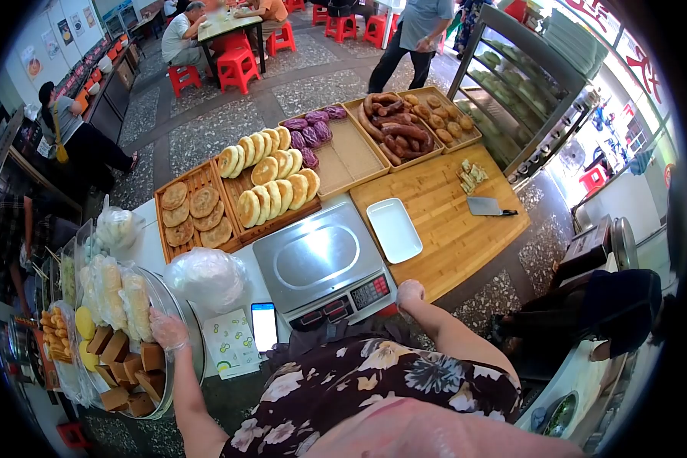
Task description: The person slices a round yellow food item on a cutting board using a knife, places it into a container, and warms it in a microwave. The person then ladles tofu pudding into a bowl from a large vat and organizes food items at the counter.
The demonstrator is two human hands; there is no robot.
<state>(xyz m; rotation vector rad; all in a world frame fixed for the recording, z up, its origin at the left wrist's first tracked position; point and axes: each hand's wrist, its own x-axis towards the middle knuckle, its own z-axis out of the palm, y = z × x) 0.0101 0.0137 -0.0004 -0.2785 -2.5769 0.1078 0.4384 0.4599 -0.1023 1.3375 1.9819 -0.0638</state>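
My left hand (169, 330), in a clear plastic glove, is at the right side of a large round metal tray (199, 345). Its fingers are stretched out beside pale yellow food in plastic wrapping (136, 304); whether they touch it I cannot tell. Brown cake blocks (117, 348) and yellow round cakes (85, 324) share the tray. My right hand (411, 292), also gloved, is curled at the near edge of the wooden board (466, 252), beside the scale (320, 256). What its fingers hold, if anything, is hidden.
Behind the scale stand trays of flatbreads (204, 202), pale buns (266, 169), purple buns (313, 137) and sausages (404, 137). A white dish (395, 230) and a cleaver (487, 206) lie on the board. A phone (264, 327) and plastic bags (206, 279) are near the scale.
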